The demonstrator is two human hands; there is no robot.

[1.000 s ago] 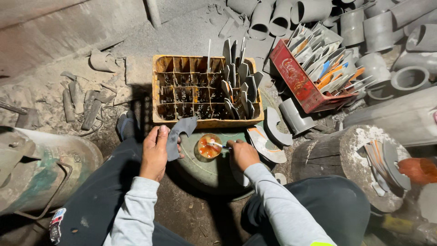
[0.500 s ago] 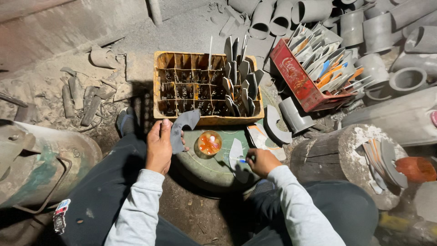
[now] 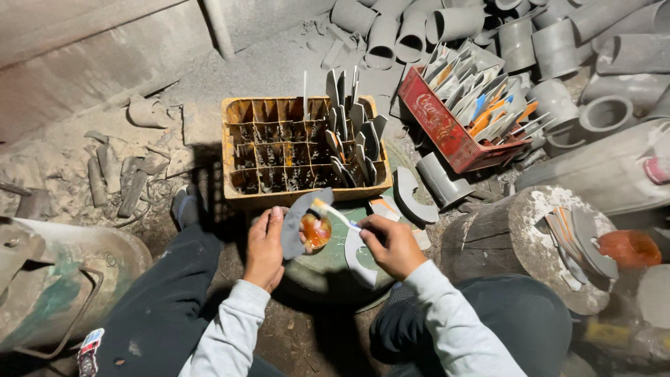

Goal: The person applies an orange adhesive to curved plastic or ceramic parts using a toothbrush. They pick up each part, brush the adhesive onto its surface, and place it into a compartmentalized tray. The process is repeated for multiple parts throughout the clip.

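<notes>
My left hand (image 3: 265, 248) holds a curved grey plastic piece (image 3: 296, 223) upright over a small tin of orange glue (image 3: 316, 230). My right hand (image 3: 392, 244) grips a small brush (image 3: 335, 213), with its tip touching the top of the grey piece. The tin rests on a round green drum lid (image 3: 321, 269) between my knees. Another cut grey piece (image 3: 359, 255) lies on the lid under my right hand.
A yellow divided crate (image 3: 279, 150) with several grey pieces stands ahead, a red crate (image 3: 453, 122) of similar pieces to its right. A wooden stump (image 3: 516, 237) carrying cut pieces is at right; grey pipe sections (image 3: 558, 49) pile behind; a metal drum (image 3: 49, 279) lies at left.
My right hand dipped the brush in the tin, drew back to the right, and has now brought the brush up to the grey piece. The left hand kept holding that piece.
</notes>
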